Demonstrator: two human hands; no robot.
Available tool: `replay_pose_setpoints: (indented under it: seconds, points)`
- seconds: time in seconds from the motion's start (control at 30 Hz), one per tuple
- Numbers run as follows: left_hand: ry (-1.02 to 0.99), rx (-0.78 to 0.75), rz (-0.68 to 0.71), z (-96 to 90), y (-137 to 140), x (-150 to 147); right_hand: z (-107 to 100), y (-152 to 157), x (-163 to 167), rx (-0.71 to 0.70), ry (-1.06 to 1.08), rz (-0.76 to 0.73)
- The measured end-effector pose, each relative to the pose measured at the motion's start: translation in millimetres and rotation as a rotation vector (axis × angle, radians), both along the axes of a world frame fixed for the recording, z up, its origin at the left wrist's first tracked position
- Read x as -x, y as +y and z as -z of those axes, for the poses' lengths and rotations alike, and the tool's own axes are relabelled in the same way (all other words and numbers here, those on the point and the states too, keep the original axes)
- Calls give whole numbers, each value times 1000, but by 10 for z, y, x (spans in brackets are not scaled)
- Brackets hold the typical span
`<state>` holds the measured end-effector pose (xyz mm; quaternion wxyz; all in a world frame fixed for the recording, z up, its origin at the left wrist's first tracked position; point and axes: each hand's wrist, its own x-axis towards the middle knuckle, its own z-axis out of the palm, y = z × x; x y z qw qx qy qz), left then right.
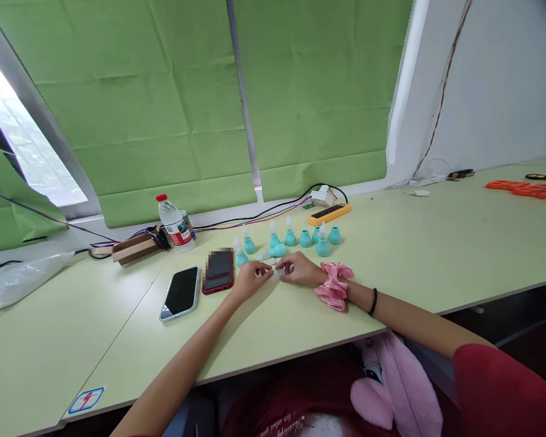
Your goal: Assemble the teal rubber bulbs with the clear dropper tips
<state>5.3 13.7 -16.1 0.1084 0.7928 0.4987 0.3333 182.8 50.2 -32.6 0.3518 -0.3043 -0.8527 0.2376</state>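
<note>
Pink plush (pixel 407 382) is seen closest, down at the lap, and beyond the edge of the pale surface (pixel 404 255) the action is found. Left hand (pixel 253 276) and right hand (pixel 300 270) are brought nearly together, and a small clear piece (pixel 280 272) is pinched between their fingertips, just above the near side of the group! Whether one part or two is being held there cannot be told.

Behind the hands, the score can be read: five teal bulbs (pixel 249 245) are stood upright with clear tips on top, so these are judged finished. One more, a tipped-over bulb (pixel 278 250), is laid on its side with its clear end pointed left; how firmly that is fitted cannot be made out. Two bare bulbs (pixel 305 239) are left with open necks, and a third, a half-hidden bulb (pixel 316 234), is blocked from view and also looks untopped. Past halfway, then, by this count, with the bare ones still to be topped.
</note>
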Motion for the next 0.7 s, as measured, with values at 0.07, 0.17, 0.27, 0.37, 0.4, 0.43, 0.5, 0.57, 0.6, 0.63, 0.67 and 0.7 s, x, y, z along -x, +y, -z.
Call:
replay_pose_setpoints:
  seconds: [0.07,0.17,0.27,0.37,0.4,0.43,0.5,0.57,0.6,0.63,0.67,0.7]
  points:
    - [-14,-11,41,-11,-28,-22,-2,-6,9,-13,19,-14]
    - [-23,-16,70,-8,-45,-34,-8,-19,13,-17,35,-36]
    - [-8,-16,87,15,-31,-18,-16,-33,15,1,34,-47]
    - [31,-49,94,34,-14,3,-22,-44,16,23,31,-39]
    - [53,-73,99,35,-13,7,-22,-46,17,30,30,-38]
    - [78,-101,104,33,-15,10,-22,-46,18,36,28,-39]
    - [134,-160,108,23,-26,10,-17,-46,20,48,26,-45]
    - [195,-211,102,13,-42,4,-11,-44,23,52,24,-50]
    - [228,-233,96,10,-50,0,-8,-43,25,49,23,-51]
    - [260,-253,90,9,-56,-4,-6,-42,26,46,21,-53]
    - [289,-272,83,12,-60,-8,-5,-43,26,42,21,-53]
    - [316,-291,79,17,-61,-11,-6,-45,26,38,20,-52]
